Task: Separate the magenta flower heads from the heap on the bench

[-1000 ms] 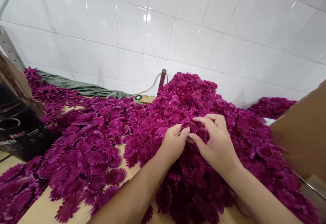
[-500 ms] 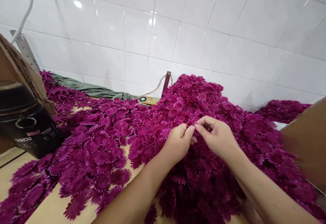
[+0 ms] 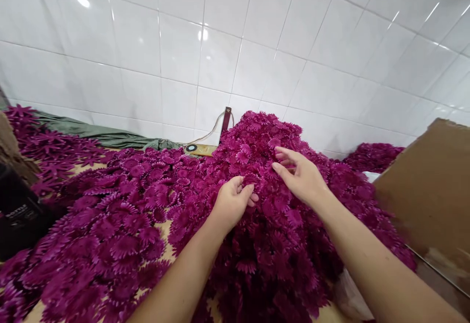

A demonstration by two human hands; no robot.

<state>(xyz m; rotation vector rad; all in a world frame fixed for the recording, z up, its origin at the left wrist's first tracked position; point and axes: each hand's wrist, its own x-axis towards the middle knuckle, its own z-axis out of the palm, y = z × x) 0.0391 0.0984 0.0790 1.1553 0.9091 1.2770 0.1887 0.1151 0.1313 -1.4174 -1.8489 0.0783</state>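
A large heap of magenta artificial flower heads [image 3: 257,137] with notched, pale-edged petals rises in front of me. My left hand [image 3: 235,199] is over the middle of the heap, thumb and fingers closed on a magenta flower head [image 3: 251,182] that blends into the others behind it. To its right, my right hand [image 3: 301,175] is apart from the left, with thumb and forefinger spread and nothing visible between them. Its fingertips are close to the flowers on the upper slope of the heap.
Narrow-petalled magenta pieces [image 3: 55,154] lie at far left by a green cloth [image 3: 95,132]. A black container [image 3: 18,215] stands at the left edge. A yellow tool [image 3: 201,149] lies against the tiled wall [image 3: 176,54]. A cardboard box [image 3: 426,191] stands on the right.
My hands were together, fingertips meeting at a flower; they have separated. The left has moved left and the right has opened. The view has turned to the right.
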